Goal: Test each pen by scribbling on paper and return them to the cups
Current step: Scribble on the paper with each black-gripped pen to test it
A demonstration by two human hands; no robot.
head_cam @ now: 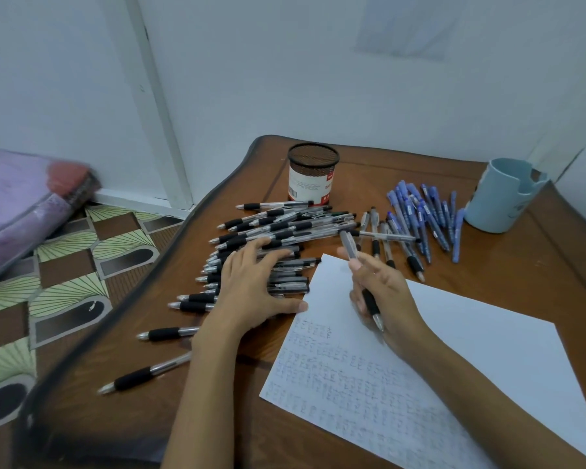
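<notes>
Right hand (383, 292): is gripping a clear black-grip pen (362, 282) over the white paper sheet (454, 350), near its left edge.
Left hand (251, 286): is lying flat, fingers straight, on black-grip pens (271, 238) left of the paper.
Cups: a black mesh cup (313, 174) and a pale blue plastic cup (501, 198) are standing behind the paper.
Open room: brown wooden table (538, 286) is showing right of the paper.

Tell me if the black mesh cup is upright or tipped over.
Upright: the mesh cup stands on its base on the table, its round open rim facing up.
</notes>
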